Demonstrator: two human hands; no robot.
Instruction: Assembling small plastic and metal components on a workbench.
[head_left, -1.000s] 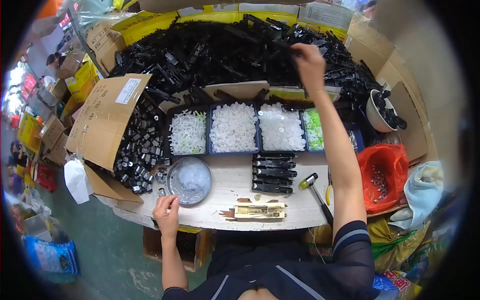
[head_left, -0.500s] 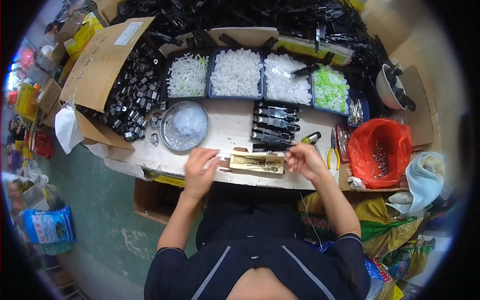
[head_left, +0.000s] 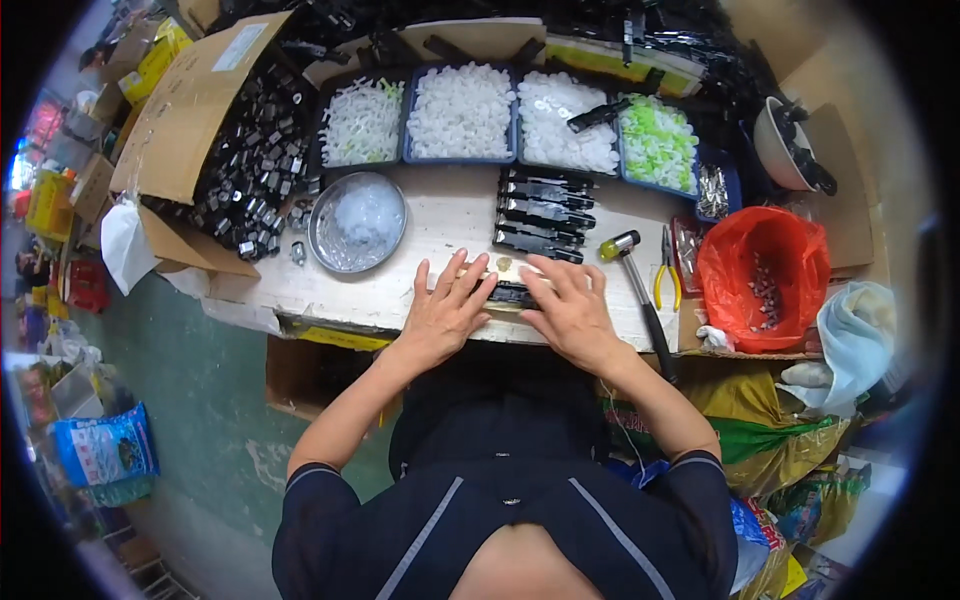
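Observation:
My left hand (head_left: pixel 445 311) lies over the left end of a long black part (head_left: pixel 512 293), its fingers stretched and spread. At the other end, my right hand (head_left: pixel 573 312) rests with fingers apart, the fingertips touching or very close to the part. The part lies at the spot of the cream-coloured block fixture, most of which my hands hide. Beyond my hands is a row of several similar black parts with metal strips (head_left: pixel 545 215). To the right of my right hand lies a hammer (head_left: pixel 645 300) with a yellowish-and-dark head and black handle.
Pliers (head_left: pixel 667 272) with yellow handles lie beside a red bag-lined bin (head_left: pixel 728 300). A round metal pan (head_left: pixel 318 222) stands left of the hands. Trays of small white and green plastic pieces (head_left: pixel 658 145) line the back. A cardboard box (head_left: pixel 185 120) of dark metal pieces stands left.
Both hands have come together over the fixture. A black part from the front of the row now lies between them. The hammer's handle is uncovered beside my right forearm.

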